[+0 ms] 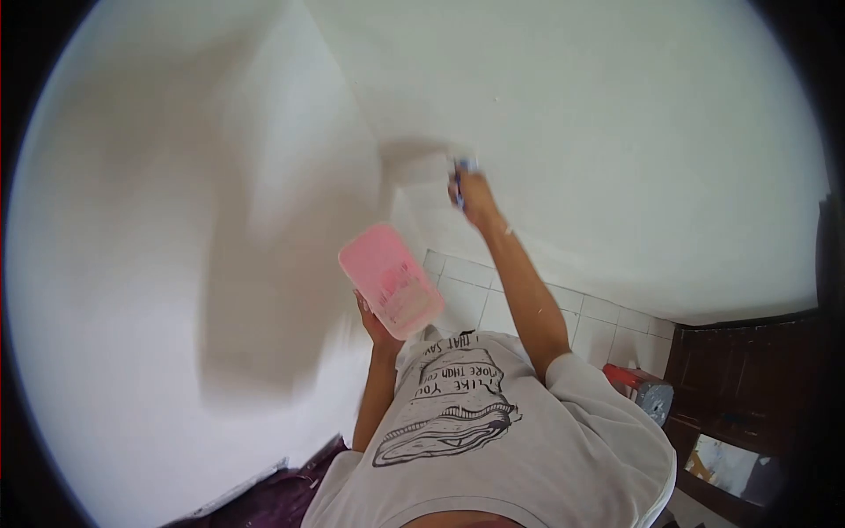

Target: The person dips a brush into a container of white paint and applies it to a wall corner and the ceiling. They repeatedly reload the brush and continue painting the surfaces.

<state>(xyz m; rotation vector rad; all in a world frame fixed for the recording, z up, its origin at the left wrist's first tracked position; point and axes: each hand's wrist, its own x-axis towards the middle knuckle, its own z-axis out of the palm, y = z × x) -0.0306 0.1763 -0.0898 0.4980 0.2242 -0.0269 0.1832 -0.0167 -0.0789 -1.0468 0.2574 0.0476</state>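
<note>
A pink rectangular container with pale, wet-looking material inside rests tilted in my left hand, whose fingers wrap its lower left side. My right hand is raised near the wall corner, closed on a small blue-and-white tool; the tool is blurred, so its exact kind is unclear. Its tip is at or close to the white wall.
A second white wall stands on the left. White floor tiles lie below. At the lower right are a red object, a grey round item and dark wooden furniture. Purple fabric lies lower left.
</note>
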